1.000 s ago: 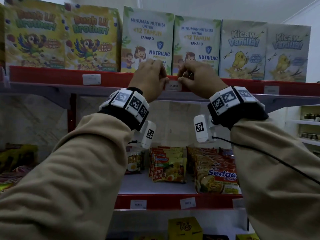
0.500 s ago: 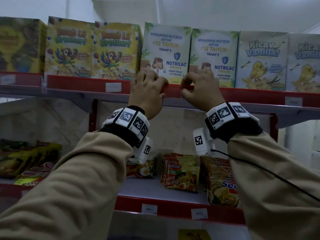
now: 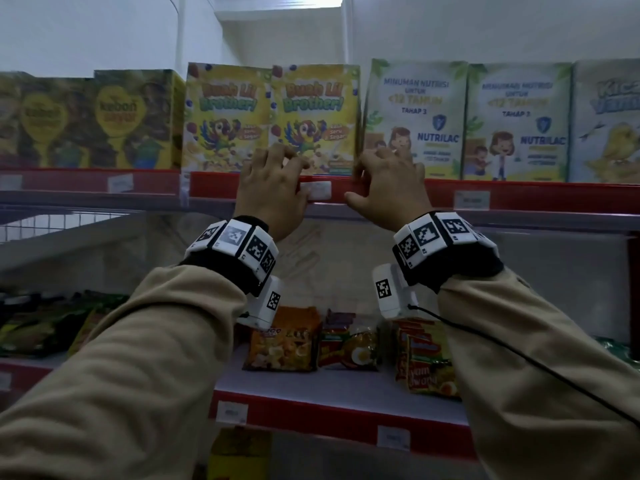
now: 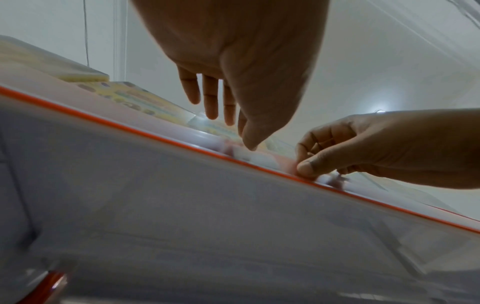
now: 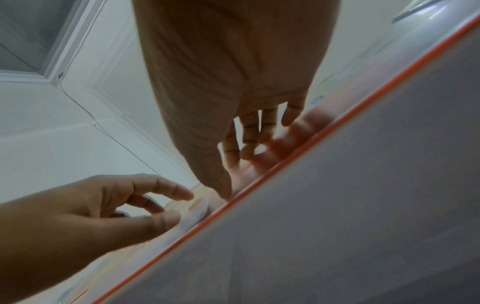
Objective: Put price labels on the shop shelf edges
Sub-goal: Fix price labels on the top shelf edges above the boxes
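A white price label (image 3: 318, 190) sits on the red edge strip (image 3: 519, 197) of the top shelf, below the yellow parrot cereal boxes (image 3: 315, 119). My left hand (image 3: 273, 183) is at the label's left end. Its thumb presses the label (image 4: 259, 158) while the fingers (image 4: 210, 96) stretch straight over the shelf top. My right hand (image 3: 388, 183) is just right of the label. It pinches the strip, with the thumb (image 4: 306, 168) on the lower edge and bent fingers (image 5: 249, 142) over the top. In the right wrist view the left hand (image 5: 85, 209) shows with its thumb on the label (image 5: 194, 214).
Nutrilac boxes (image 3: 412, 119) and a chick cereal box (image 3: 609, 123) stand to the right, dark green boxes (image 3: 131, 119) to the left. Other labels (image 3: 471, 199) (image 3: 120, 182) are on the same strip. Noodle packs (image 3: 349, 344) lie on the lower shelf, whose edge (image 3: 311, 415) also carries labels.
Both hands have slid left along the top shelf edge, from under the Nutrilac boxes to under the parrot cereal boxes. The white label now shows between them.
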{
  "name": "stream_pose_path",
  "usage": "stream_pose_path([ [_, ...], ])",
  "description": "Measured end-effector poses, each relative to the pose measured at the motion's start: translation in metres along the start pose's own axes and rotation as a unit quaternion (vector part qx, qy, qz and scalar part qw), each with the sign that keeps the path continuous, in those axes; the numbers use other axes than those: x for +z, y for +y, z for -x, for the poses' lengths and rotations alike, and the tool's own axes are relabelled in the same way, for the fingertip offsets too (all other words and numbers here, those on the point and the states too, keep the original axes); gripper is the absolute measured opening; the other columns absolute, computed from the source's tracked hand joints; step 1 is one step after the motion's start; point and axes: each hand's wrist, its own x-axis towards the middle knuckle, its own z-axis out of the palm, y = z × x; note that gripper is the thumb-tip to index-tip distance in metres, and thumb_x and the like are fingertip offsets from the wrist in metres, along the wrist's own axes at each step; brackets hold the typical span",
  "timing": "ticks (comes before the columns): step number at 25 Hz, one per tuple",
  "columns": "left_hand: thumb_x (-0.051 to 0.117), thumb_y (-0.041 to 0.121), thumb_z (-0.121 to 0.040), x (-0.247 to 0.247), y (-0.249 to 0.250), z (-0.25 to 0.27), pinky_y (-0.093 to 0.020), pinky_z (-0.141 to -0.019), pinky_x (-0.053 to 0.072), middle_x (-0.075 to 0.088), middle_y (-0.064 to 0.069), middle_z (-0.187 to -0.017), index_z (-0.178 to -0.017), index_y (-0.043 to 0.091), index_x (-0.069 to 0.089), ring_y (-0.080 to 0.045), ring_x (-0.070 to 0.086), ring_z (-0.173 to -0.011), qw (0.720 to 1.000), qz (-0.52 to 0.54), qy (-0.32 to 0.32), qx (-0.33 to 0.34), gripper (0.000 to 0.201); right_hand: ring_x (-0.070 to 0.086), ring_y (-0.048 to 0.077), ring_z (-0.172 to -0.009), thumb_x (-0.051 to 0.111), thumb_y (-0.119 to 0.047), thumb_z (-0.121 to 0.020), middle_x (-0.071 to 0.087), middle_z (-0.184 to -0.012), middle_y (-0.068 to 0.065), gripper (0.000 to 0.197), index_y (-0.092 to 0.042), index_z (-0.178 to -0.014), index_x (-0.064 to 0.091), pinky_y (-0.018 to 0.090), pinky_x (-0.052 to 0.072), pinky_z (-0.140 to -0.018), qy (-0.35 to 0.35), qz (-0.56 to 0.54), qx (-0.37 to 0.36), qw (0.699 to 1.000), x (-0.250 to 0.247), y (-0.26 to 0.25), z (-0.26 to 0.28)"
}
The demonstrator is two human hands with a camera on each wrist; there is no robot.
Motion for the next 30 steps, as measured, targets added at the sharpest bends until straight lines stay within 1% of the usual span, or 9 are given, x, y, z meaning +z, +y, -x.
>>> stream_pose_path([
  [4, 0.058, 0.029, -0.091, 0.004, -0.023, 0.003, -0.041, -0.096, 0.04, 0.052, -0.008, -0.123, -0.129, 0.013, 0.055, -0.03, 0.042, -0.118, 0.997, 0.051, -0.026, 0.043, 0.041, 0.036, 0.035, -0.121, 0.061, -0.046, -0.071, 0.051, -0.119, 0.009, 0.036, -0.022, -0.094, 0.048, 0.05, 0.032, -0.097, -0.039, 0.024, 0.037, 0.998, 0.002, -0.015, -0.006],
  [7, 0.062, 0.025, -0.089, 0.007, -0.025, 0.006, -0.039, -0.089, 0.043, 0.056, -0.008, -0.119, -0.122, 0.01, 0.06, -0.029, 0.046, -0.113, 0.996, 0.066, 0.007, 0.064, 0.036, 0.037, 0.033, -0.118, 0.061, -0.044, -0.071, 0.052, -0.115, 0.009, 0.035, -0.02, -0.092, 0.049, 0.048, 0.033, -0.095, -0.029, 0.024, 0.046, 0.998, 0.003, -0.02, -0.004],
  [11, 0.067, 0.028, -0.084, 0.006, -0.029, 0.003, -0.038, -0.091, 0.037, 0.056, -0.01, -0.115, -0.111, 0.011, 0.059, -0.03, 0.046, -0.11, 0.995, 0.076, 0.015, 0.064, 0.033, 0.041, 0.031, -0.112, 0.062, -0.036, -0.072, 0.053, -0.111, 0.007, 0.03, -0.019, -0.095, 0.053, 0.044, 0.035, -0.093, -0.009, -0.007, 0.065, 0.998, 0.002, -0.028, -0.001],
  [15, 0.07, 0.025, -0.082, 0.003, -0.031, -0.005, -0.039, -0.093, 0.037, 0.054, -0.012, -0.115, -0.108, 0.01, 0.054, -0.03, 0.044, -0.111, 0.992, 0.109, -0.012, 0.063, 0.034, 0.052, 0.029, -0.101, 0.066, -0.021, -0.073, 0.059, -0.102, 0.01, 0.026, -0.014, -0.097, 0.059, 0.038, 0.043, -0.09, 0.002, -0.085, -0.009, 0.996, 0.003, -0.048, -0.008],
  [18, 0.07, 0.023, -0.081, 0.003, -0.033, -0.005, -0.039, -0.091, 0.039, 0.053, -0.012, -0.113, -0.108, 0.01, 0.054, -0.03, 0.044, -0.11, 0.991, 0.116, -0.014, 0.068, 0.034, 0.056, 0.026, -0.098, 0.066, -0.017, -0.075, 0.06, -0.104, 0.01, 0.027, -0.011, -0.1, 0.062, 0.04, 0.048, -0.089, -0.003, -0.068, -0.036, 0.997, 0.006, -0.06, -0.012],
  [21, 0.07, 0.023, -0.081, 0.003, -0.033, -0.006, -0.038, -0.09, 0.039, 0.053, -0.011, -0.111, -0.107, 0.01, 0.054, -0.029, 0.044, -0.108, 0.991, 0.116, -0.011, 0.071, 0.033, 0.056, 0.025, -0.095, 0.067, -0.019, -0.076, 0.06, -0.103, 0.01, 0.025, -0.011, -0.1, 0.063, 0.038, 0.048, -0.087, 0.005, -0.042, -0.047, 0.998, 0.005, -0.061, -0.012],
  [25, 0.07, 0.022, -0.08, 0.004, -0.035, -0.006, -0.038, -0.087, 0.039, 0.053, -0.01, -0.11, -0.105, 0.011, 0.055, -0.028, 0.044, -0.107, 0.991, 0.113, 0.002, 0.074, 0.031, 0.055, 0.027, -0.099, 0.064, -0.026, -0.079, 0.063, -0.101, 0.011, 0.026, -0.012, -0.101, 0.062, 0.032, 0.042, -0.085, -0.007, 0.006, -0.058, 0.998, 0.008, -0.066, -0.014],
  [28, 0.07, 0.024, -0.081, 0.004, -0.035, -0.005, -0.037, -0.087, 0.039, 0.053, -0.009, -0.11, -0.106, 0.012, 0.055, -0.027, 0.044, -0.107, 0.99, 0.118, 0.005, 0.074, 0.032, 0.046, 0.028, -0.107, 0.063, -0.029, -0.082, 0.052, -0.11, 0.013, 0.028, -0.012, -0.104, 0.059, 0.034, 0.037, -0.087, -0.05, 0.038, -0.029, 0.998, 0.01, -0.069, -0.019],
  [30, 0.069, 0.026, -0.081, 0.003, -0.036, -0.005, -0.036, -0.088, 0.038, 0.052, -0.009, -0.111, -0.107, 0.013, 0.054, -0.027, 0.043, -0.108, 0.99, 0.114, 0.001, 0.078, 0.032, 0.043, 0.023, -0.1, 0.065, -0.028, -0.081, 0.047, -0.104, 0.009, 0.022, -0.015, -0.097, 0.056, 0.03, 0.033, -0.08, -0.064, 0.029, -0.016, 0.997, 0.007, -0.069, -0.022],
])
